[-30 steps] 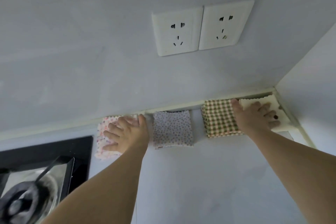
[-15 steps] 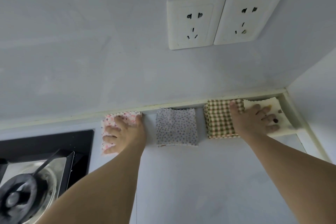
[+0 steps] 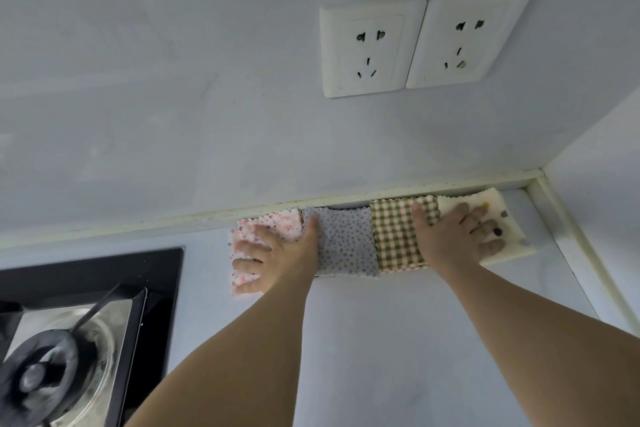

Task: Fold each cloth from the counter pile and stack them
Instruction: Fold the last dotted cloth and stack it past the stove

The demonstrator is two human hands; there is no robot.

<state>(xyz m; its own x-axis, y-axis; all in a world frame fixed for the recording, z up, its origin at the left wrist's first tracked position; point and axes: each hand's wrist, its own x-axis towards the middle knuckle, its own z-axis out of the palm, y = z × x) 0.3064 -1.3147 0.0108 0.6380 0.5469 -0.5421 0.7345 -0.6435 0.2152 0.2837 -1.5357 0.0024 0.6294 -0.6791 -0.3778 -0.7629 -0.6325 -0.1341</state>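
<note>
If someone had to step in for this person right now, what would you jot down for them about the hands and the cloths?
Left hand: flat, fingers spread, pressing on the pink-speckled cloth at the left end of the row.
Right hand: flat, lying across the green checked cloth and the cream cloth by the corner.
Between the hands lies the grey dotted cloth.
Done: all four cloths are folded into squares and sit side by side, edges touching, along the back wall of the counter.
Left: they are in a row, not a stack, so they need piling on one another. No unfolded cloth is in view.
</note>
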